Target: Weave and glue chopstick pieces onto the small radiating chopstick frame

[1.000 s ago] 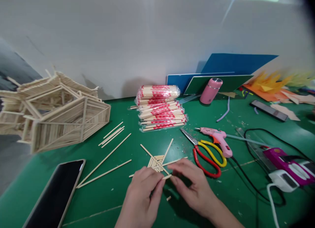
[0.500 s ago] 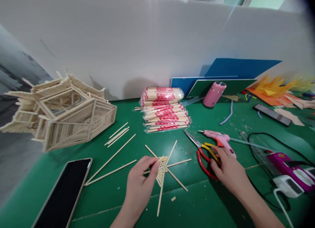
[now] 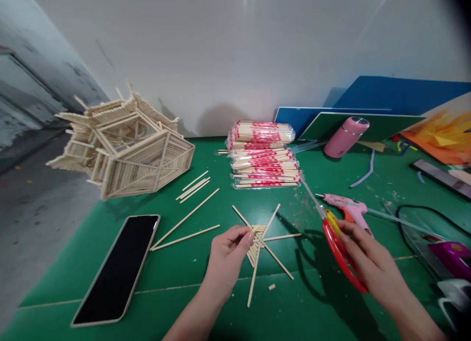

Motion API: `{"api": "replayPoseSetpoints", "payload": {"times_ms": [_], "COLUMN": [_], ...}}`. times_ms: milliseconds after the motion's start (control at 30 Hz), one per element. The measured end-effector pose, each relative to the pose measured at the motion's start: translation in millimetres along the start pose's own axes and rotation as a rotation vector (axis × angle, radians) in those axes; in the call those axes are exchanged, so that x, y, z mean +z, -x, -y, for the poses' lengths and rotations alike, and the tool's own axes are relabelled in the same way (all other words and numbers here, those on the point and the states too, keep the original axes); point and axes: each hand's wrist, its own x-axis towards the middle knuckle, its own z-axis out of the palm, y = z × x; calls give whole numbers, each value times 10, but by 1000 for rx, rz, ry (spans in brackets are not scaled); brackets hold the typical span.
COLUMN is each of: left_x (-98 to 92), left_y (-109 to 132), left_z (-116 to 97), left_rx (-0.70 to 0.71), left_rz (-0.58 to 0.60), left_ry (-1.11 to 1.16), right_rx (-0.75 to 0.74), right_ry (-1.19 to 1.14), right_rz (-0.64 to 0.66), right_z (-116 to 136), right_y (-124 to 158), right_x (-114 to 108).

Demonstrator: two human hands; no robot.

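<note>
A star-shaped piece of crossed wooden sticks (image 3: 274, 255) lies on the green table, with short sticks laid side by side across part of it. My left hand (image 3: 230, 255) pinches thumb and forefinger at the left side of this star; a stick end shows at the fingertips. Raised above the table, my right hand (image 3: 368, 255) grips scissors (image 3: 340, 250) by their red and yellow handles, blades pointing away and up to the left. Their shadow falls on the table. Beyond my right hand lies a pink glue gun (image 3: 348, 207) with a glue stick in it.
A built stick model (image 3: 143, 154) stands at the left, behind a phone (image 3: 117, 270). Loose sticks (image 3: 187, 213) lie near them. Wrapped chopstick bundles (image 3: 263, 154) are stacked by the wall. A pink bottle (image 3: 346, 137), coloured boards (image 3: 371, 127) and a black cable (image 3: 401, 233) are at the right.
My right hand has lifted the scissors off the table. The left hand keeps its pinch at the stick star. The view has shifted left and down, so things appear farther right.
</note>
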Motion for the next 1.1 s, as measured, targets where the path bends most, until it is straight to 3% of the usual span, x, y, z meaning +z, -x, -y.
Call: {"api": "replayPoseSetpoints", "payload": {"times_ms": [133, 300, 533, 700, 1100], "left_x": [-11, -16, -37, -43, -108], "left_y": [-13, -16, -4, 11, 19], "left_z": [28, -1, -13, 34, 33], "left_rx": [-67, -111, -114, -76, 44], "left_rz": [-16, -51, -27, 21, 134], "left_ry": [131, 273, 353, 322, 127], "right_rx": [-91, -5, -56, -76, -122], "right_ry": [-258, -123, 104, 73, 71], "right_rz": [269, 427, 358, 465, 433], "right_z": [263, 475, 471, 525, 508], "right_y": [197, 296, 344, 322, 317], "right_x": [174, 377, 417, 398, 393]}}
